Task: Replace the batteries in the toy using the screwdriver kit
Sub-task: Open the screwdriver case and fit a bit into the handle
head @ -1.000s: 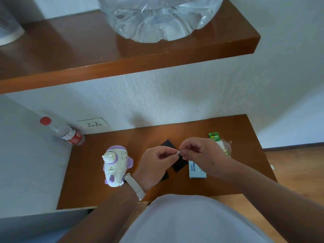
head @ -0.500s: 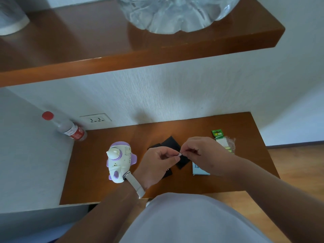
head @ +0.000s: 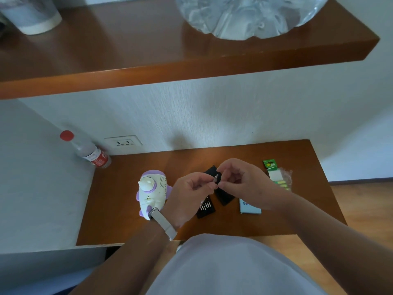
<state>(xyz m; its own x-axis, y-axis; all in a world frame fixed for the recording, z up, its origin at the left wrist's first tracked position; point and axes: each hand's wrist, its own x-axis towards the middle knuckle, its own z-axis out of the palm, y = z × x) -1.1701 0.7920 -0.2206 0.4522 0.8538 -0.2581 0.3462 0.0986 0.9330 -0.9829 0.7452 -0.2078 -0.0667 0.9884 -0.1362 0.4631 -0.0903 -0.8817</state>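
A white and purple toy [head: 152, 191] stands on the brown table [head: 297, 209], left of my hands. My left hand [head: 191, 193] and my right hand [head: 244, 182] meet above the table and together pinch a small silver screwdriver part [head: 216, 178] between their fingertips. Below them lies the open black screwdriver kit [head: 206, 207] with several silver bits in it, and its black lid [head: 224, 195] is partly hidden by my hands. A green pack of batteries [head: 276, 175] lies at the right.
A light blue box [head: 249, 208] lies beside the kit. A clear bottle with a red cap [head: 89, 152] stands in the back left corner near a wall socket [head: 123, 142]. A brown shelf [head: 170, 67] overhangs the table, carrying a large water bottle [head: 244, 15].
The view has shifted, so everything sits further right in the frame. My hands stay together on the small silver part, with the right hand's fingers slightly raised.
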